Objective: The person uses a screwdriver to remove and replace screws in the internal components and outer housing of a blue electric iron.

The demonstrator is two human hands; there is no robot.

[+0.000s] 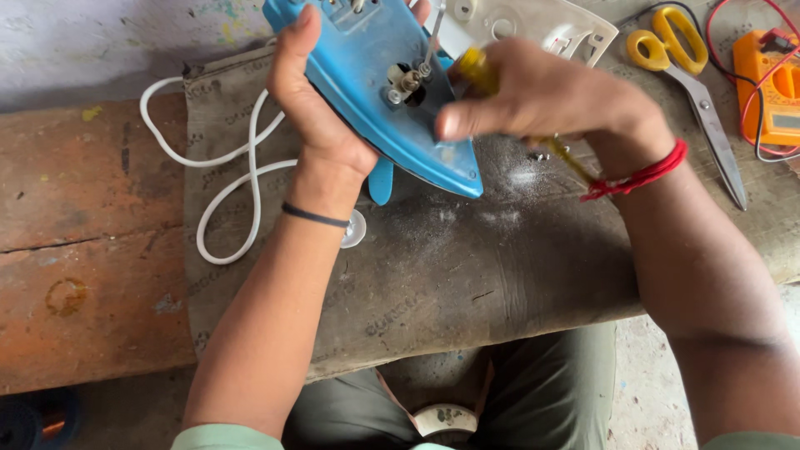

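Note:
My left hand (pixel 312 100) grips the edge of a blue clothes-iron body (pixel 371 75), holding it tilted above a grey mat (pixel 467 267). Metal screws and a terminal (pixel 407 83) show in the middle of the blue shell. My right hand (pixel 533 96) is closed around a yellow-handled screwdriver (pixel 477 68), whose tip points at those metal parts. A red thread band circles my right wrist and a black band my left. A white cord (pixel 242 179) loops out from under the iron to the left.
A white plastic cover (pixel 546 25) lies behind the iron. Yellow-handled scissors (pixel 696 79) and an orange multimeter (pixel 771 92) with red leads sit at the right. The mat lies on a worn reddish wooden board (pixel 83 233). My knees are below the board's edge.

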